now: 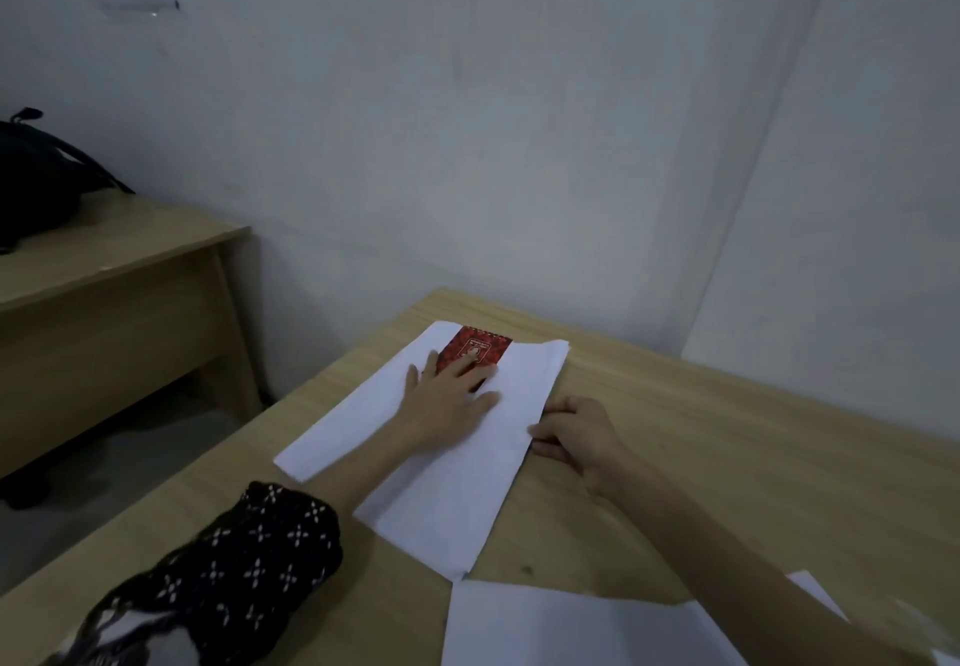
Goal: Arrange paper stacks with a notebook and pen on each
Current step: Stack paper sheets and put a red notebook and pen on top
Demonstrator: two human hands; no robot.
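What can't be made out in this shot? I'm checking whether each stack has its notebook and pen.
Head view:
- Pen: none visible; the left hand covers the red notebook's near end.
- Near paper stack: cut off by the bottom edge and crossed by the right forearm.
- Notebook cover print: too small to read.
- Right hand fingertips: tucked at the far paper stack's edge.

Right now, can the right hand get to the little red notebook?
Probably yes. The right hand rests at the paper stack's edge, but the left hand already lies across the red notebook, so it would have to reach around those fingers.

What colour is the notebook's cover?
Red, with a darker pattern; the notebook shows in the head view.
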